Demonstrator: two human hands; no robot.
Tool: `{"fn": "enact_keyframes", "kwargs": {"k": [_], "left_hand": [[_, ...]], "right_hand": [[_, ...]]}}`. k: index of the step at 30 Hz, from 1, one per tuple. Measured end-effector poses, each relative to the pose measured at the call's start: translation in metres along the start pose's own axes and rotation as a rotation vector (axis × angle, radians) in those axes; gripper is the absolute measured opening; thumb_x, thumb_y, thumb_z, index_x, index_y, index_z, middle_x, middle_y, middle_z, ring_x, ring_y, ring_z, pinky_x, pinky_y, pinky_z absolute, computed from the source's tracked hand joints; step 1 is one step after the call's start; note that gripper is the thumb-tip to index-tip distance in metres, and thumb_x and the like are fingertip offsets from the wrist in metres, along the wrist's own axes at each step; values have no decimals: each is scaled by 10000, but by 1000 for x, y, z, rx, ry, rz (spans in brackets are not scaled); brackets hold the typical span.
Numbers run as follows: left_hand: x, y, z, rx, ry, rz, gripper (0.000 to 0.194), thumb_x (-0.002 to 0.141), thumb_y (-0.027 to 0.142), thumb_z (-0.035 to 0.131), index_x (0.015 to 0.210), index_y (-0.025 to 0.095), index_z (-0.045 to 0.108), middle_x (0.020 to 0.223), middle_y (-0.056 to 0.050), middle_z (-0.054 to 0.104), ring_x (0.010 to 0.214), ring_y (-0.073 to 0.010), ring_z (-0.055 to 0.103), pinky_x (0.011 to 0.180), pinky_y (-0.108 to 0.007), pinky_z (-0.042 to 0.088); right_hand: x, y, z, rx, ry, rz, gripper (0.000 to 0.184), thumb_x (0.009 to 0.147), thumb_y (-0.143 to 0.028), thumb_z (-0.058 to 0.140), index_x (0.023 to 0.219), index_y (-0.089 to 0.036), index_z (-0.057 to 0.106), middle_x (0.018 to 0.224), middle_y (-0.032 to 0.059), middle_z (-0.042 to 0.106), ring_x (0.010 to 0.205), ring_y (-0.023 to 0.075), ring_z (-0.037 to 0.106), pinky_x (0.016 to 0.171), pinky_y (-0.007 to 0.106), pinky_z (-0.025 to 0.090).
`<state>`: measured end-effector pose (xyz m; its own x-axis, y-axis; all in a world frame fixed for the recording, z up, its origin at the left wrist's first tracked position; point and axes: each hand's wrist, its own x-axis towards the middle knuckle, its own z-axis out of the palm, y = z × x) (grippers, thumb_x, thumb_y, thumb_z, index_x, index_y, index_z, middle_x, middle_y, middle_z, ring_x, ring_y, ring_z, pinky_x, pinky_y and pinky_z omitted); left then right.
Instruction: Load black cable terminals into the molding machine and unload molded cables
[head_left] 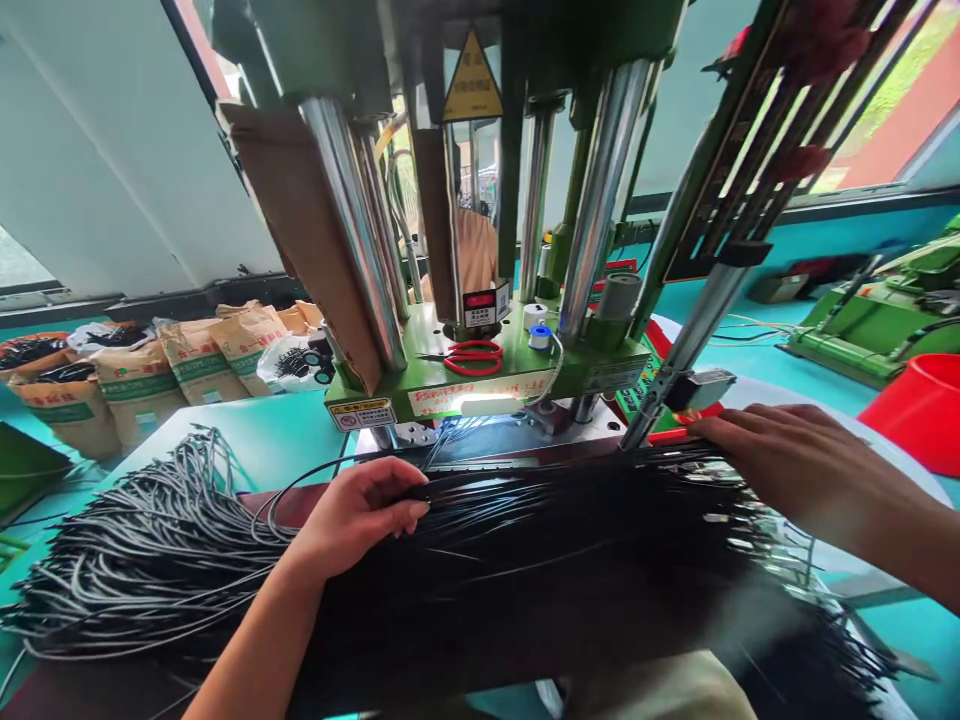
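Note:
A thick bundle of black cables (540, 570) lies across the front of a green press machine (375, 385). My left hand (371, 510) is closed, thumb and fingers pinching a black cable at the bundle's upper edge. To the right, my right hand (787, 455) reaches over the cable ends, palm down with fingers stretched out. Its fingertips are close to a red and yellow part by the press's right side; whether they touch it is unclear. Metallic connector ends (750, 525) show below that hand. Looped grey-black cables (165, 550) are heaped at the left.
On the press ledge lie red-handled scissors (474, 357) and a blue-and-white spool (538, 337). Shiny steel columns (607, 190) rise above. Paper sacks (199, 355) stand at the back left. A red bucket (919, 415) is at the right. Behind the press, another person is partly visible.

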<state>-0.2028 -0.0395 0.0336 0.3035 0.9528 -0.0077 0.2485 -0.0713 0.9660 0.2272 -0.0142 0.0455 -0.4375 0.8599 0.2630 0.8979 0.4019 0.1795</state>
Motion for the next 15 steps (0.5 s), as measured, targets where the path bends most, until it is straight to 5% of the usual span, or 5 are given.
{"fn": "enact_keyframes", "kwargs": {"k": [5, 10, 15], "left_hand": [[-7, 23, 3, 390, -44, 11, 384, 742, 440, 698, 1039, 222, 590, 896, -17, 649, 793, -164, 606, 715, -287, 493], [-16, 42, 49, 989, -147, 176, 1135, 454, 563, 838, 1417, 304, 296, 1284, -88, 530, 1128, -325, 523, 957, -444, 432], [-4, 15, 88, 1166, -38, 234, 687, 784, 475, 646, 1345, 182, 378, 1191, -127, 567, 1060, -292, 564, 900, -426, 457]], "right_hand": [[0, -4, -5, -136, -26, 33, 298, 881, -30, 323, 976, -166, 571, 872, 104, 670, 851, 258, 640, 713, 347, 392], [4, 4, -8, -155, -26, -27, 268, 871, -49, 368, 945, -179, 591, 839, 75, 678, 820, 246, 647, 728, 349, 371], [4, 15, -7, -257, 148, -29, 196, 787, -63, 451, 851, -198, 578, 777, 49, 658, 808, 269, 635, 719, 374, 374]]}}
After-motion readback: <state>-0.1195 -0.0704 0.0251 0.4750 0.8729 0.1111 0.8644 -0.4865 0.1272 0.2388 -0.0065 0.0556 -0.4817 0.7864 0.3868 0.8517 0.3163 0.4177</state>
